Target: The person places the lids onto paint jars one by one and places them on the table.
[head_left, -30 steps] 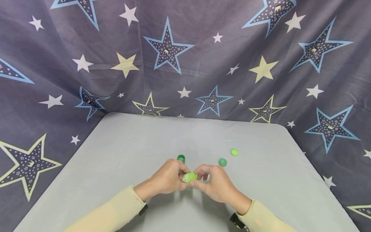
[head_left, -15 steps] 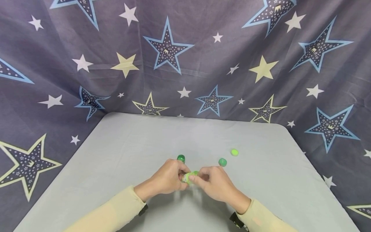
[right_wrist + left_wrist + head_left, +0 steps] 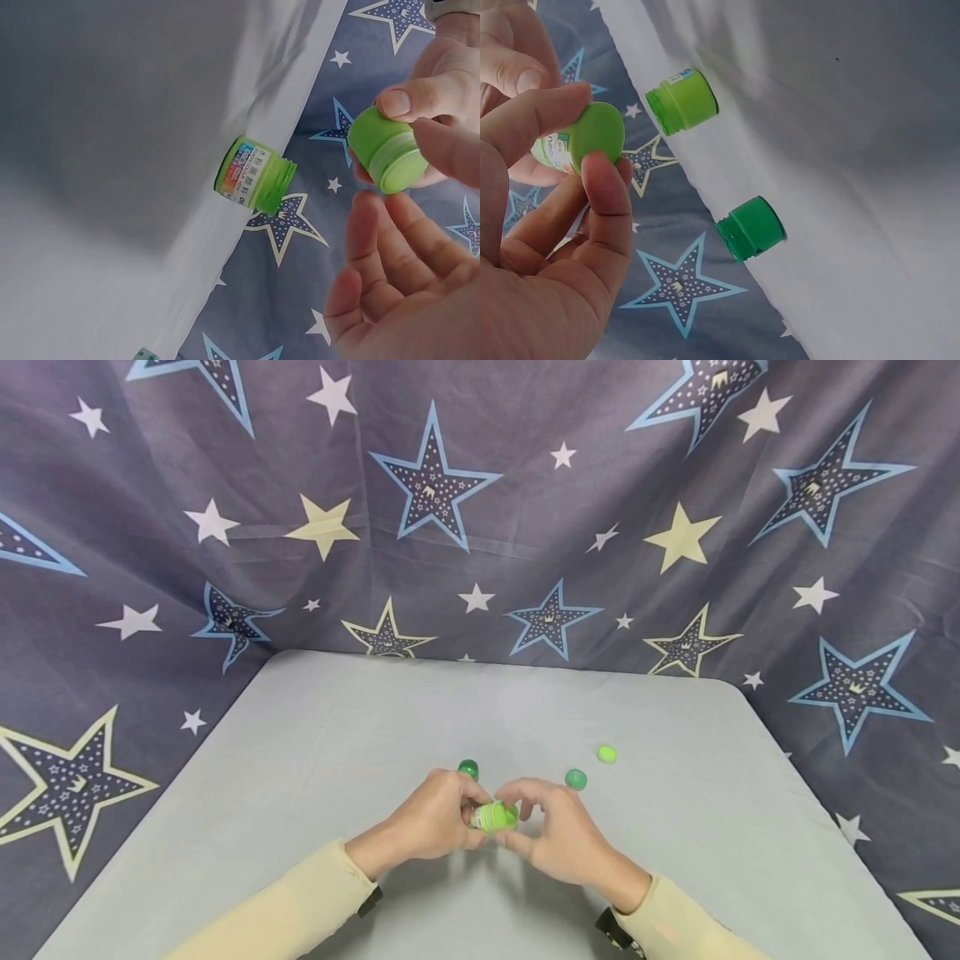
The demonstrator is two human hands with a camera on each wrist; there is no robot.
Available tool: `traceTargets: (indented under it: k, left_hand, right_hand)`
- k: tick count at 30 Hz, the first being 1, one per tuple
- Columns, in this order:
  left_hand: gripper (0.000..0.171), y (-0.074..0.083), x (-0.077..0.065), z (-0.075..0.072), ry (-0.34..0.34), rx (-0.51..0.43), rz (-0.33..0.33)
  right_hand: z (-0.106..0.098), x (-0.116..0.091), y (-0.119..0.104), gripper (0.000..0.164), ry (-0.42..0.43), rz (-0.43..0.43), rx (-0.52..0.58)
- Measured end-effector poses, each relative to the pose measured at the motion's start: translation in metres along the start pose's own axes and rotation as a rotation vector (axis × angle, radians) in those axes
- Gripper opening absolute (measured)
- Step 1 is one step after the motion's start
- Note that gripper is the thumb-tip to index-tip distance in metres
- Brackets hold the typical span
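My left hand (image 3: 437, 817) pinches a light green paint jar (image 3: 375, 139) tipped on its side above the table, its flat light green lid (image 3: 405, 171) towards the right hand. The right hand (image 3: 566, 837) is spread around that lid, thumb and fingertips (image 3: 365, 206) close to its edge. Below stands a second light green paint jar (image 3: 690, 101), lidless, its threaded neck showing; in the head view the held jar partly covers it. A dark green paint jar (image 3: 754, 227), also lidless, stands to its left, close to the left hand in the head view.
A dark green lid (image 3: 576, 779) and a light green lid (image 3: 607, 754) lie on the pale table (image 3: 360, 710) beyond the right hand. A dark curtain (image 3: 510, 510) with stars rises behind the table's far edge.
Half a second ago the right thumb and fingers closed over the jar's lid; now they have spread apart, uncovering it. The left hand and the things on the table stay put.
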State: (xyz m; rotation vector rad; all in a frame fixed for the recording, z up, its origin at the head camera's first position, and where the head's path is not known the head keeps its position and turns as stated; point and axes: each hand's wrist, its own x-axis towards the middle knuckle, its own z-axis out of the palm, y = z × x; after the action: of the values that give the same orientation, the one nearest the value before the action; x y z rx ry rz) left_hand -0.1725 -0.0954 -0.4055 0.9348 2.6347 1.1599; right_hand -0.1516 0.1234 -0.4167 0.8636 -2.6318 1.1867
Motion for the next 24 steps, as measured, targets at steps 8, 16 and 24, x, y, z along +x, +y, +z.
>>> traceTargets:
  k: [8,16,24]
  left_hand:
    - [0.027,0.0012,0.0000,-0.0002,0.000,0.000,0.001]
    - [0.026,0.0023,-0.0006,-0.0001,0.004,-0.018,-0.009]
    - [0.024,0.0028,-0.0003,-0.0005,0.008,0.003,-0.006]
  right_hand:
    - [0.0013,0.0006,-0.0038,0.036,-0.005,0.011,0.005]
    - [0.0034,0.0013,-0.0020,0.018,0.013,0.014,-0.022]
    - [0.0044,0.0021,-0.0014,0.016,0.019,0.069,-0.054]
